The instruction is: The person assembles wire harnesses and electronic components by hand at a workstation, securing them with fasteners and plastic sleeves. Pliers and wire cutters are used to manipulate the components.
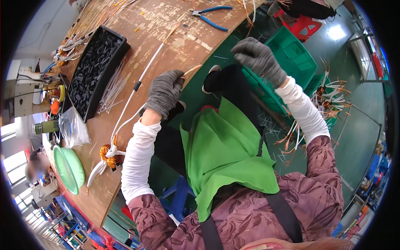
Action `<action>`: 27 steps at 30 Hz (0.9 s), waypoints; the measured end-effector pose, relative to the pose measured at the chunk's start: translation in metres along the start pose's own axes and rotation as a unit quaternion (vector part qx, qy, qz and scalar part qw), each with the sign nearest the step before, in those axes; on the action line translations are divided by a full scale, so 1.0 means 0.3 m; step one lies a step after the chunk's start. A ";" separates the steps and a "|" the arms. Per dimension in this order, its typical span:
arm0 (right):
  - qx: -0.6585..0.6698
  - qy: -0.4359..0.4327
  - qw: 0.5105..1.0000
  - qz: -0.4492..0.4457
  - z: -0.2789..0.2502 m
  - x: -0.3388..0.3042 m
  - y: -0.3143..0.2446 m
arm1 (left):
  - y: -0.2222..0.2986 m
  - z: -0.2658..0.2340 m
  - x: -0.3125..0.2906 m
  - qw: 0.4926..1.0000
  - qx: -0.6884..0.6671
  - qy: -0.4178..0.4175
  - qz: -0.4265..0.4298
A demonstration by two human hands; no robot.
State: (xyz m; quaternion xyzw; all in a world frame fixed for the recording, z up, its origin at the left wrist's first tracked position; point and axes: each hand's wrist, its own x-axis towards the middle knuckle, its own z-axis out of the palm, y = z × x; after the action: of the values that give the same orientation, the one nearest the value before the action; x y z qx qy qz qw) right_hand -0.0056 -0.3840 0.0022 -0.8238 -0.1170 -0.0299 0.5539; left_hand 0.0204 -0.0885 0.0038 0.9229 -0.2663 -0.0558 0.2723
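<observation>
Your left hand [163,93] closes around one white lead [132,117] of the copper coil [109,156], which lies on the table [100,133], near left. Your right hand [260,60], loosely curled, shows nothing in it. Another lead [151,63] already carries a black sleeve [137,86]; whether the held one does, the view can't tell.

The left of the hands [164,93] hides part of a white lead [132,117].
</observation>
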 end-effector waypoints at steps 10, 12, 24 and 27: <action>-0.332 -0.002 0.875 -0.352 0.239 0.129 -0.079 | 0.023 -0.053 0.044 0.968 -0.214 -0.085 -0.098; -0.345 -0.021 0.859 -0.377 0.241 0.149 -0.074 | 0.035 -0.060 0.042 0.957 -0.255 -0.082 -0.115; -0.335 -0.039 0.853 -0.398 0.167 0.175 -0.022 | 0.078 -0.081 0.098 0.925 -0.305 -0.104 -0.202; -0.281 0.002 0.900 -0.334 0.140 0.168 0.015 | 0.070 -0.066 0.103 0.920 -0.320 -0.089 -0.209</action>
State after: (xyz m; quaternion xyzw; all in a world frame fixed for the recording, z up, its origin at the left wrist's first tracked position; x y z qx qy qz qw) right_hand 0.0409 -0.3388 -0.0090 -0.8580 -0.3707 -0.2462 0.2567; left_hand 0.0421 -0.1103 0.0330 0.8124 -0.0581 -0.2758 0.5104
